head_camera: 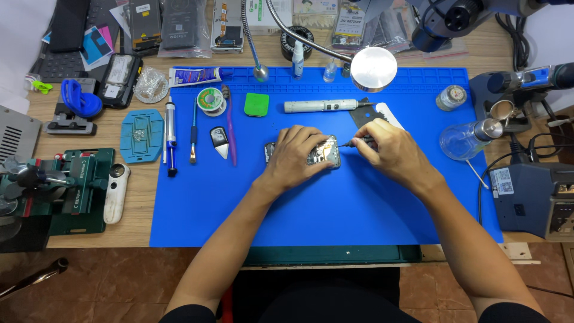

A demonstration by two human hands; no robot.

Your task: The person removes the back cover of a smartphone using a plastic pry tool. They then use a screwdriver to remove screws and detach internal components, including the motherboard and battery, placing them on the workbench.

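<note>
An opened phone (326, 157) lies flat near the middle of the blue work mat (359, 209), its inner parts facing up. My left hand (294, 157) rests over its left half and pins it down, hiding most of it. My right hand (388, 146) grips a thin dark tool (354, 142) whose tip points left at the phone's right edge. A dark flat plate (360, 113) lies just behind my right hand.
On the mat sit a white electric screwdriver (320, 106), a green pad (256, 104), a solder spool (210, 98), a desoldering pump (171, 134) and a round lamp head (373, 68). A glass flask (465, 139) and a grey station (532, 197) stand right; clamps and phone parts lie left.
</note>
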